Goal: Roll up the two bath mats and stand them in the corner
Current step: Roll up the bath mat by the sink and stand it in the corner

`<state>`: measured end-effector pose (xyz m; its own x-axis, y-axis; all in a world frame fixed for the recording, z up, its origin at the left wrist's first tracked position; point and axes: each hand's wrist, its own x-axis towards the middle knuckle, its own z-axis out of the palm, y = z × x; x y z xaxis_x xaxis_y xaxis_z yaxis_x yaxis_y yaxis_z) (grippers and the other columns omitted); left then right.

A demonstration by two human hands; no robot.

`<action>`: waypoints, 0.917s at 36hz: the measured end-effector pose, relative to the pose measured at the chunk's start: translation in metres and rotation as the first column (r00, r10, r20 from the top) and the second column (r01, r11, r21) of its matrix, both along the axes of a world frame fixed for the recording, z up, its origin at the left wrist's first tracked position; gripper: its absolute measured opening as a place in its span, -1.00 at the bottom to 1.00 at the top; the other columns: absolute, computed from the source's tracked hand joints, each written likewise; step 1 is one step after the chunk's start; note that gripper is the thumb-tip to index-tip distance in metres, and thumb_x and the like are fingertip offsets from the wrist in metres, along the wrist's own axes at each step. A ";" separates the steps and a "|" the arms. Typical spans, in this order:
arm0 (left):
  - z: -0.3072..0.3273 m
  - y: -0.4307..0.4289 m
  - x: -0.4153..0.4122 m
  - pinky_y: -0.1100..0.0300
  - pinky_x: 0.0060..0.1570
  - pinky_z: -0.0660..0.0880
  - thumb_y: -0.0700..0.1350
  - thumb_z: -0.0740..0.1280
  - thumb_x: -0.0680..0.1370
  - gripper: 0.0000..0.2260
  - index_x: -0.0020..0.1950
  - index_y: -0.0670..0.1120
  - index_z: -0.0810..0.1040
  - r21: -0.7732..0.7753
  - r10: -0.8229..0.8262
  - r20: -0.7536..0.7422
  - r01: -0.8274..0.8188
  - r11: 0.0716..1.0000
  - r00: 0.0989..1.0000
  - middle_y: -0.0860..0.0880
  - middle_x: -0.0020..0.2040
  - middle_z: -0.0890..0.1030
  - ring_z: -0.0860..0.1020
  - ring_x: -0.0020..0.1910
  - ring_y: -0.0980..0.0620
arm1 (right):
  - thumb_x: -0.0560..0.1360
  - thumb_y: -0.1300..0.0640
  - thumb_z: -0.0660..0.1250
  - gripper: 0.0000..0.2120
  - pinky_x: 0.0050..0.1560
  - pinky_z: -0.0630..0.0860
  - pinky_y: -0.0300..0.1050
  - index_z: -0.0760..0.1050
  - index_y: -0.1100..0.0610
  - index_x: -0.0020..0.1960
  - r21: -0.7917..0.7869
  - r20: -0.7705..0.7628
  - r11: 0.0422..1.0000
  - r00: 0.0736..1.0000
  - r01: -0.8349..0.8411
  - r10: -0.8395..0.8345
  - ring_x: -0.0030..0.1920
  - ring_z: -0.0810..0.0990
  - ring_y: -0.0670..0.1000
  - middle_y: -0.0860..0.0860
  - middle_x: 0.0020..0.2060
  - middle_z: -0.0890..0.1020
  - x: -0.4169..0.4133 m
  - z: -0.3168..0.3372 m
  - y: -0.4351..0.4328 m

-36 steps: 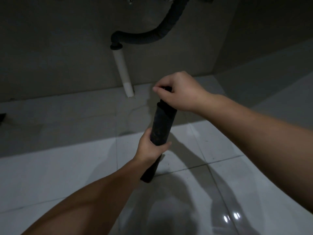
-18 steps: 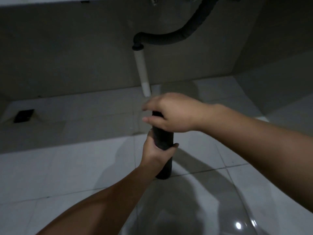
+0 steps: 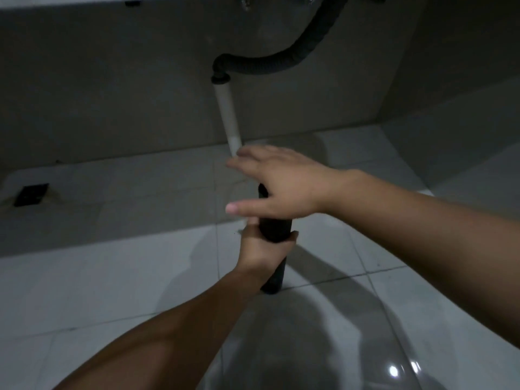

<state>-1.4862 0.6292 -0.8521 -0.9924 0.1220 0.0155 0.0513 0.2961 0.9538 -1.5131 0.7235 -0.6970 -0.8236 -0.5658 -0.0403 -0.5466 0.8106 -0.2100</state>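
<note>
A dark rolled-up bath mat (image 3: 275, 230) stands nearly upright, its lower end resting on the white tiled floor. My left hand (image 3: 260, 247) is wrapped around the roll's middle. My right hand (image 3: 277, 182) lies flat over the roll's top end, fingers spread and extended to the left, hiding the top. Only one mat is in view.
A white drain pipe (image 3: 227, 119) comes down the grey wall just beyond the hands, joined to a dark corrugated hose (image 3: 281, 64). A dark floor drain (image 3: 31, 194) sits at the far left. The wall corner (image 3: 394, 108) is at the upper right.
The right hand has uncurled from gripping the roll's top and now lies flat on it with fingers spread. The roll has come more upright on the floor. The left hand keeps its grip.
</note>
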 end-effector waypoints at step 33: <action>0.043 0.252 -0.066 0.14 -0.06 0.50 0.17 0.20 0.54 -0.47 0.39 -0.14 0.31 0.382 -0.217 0.611 -0.044 0.923 0.761 -0.19 0.24 0.48 0.51 0.11 -0.09 | 0.25 0.34 0.51 -0.75 -0.54 0.47 -0.19 0.58 0.16 -0.12 -0.620 0.699 -0.129 0.470 0.774 -0.539 -0.51 0.59 0.10 0.17 -0.34 0.64 0.039 -0.054 0.328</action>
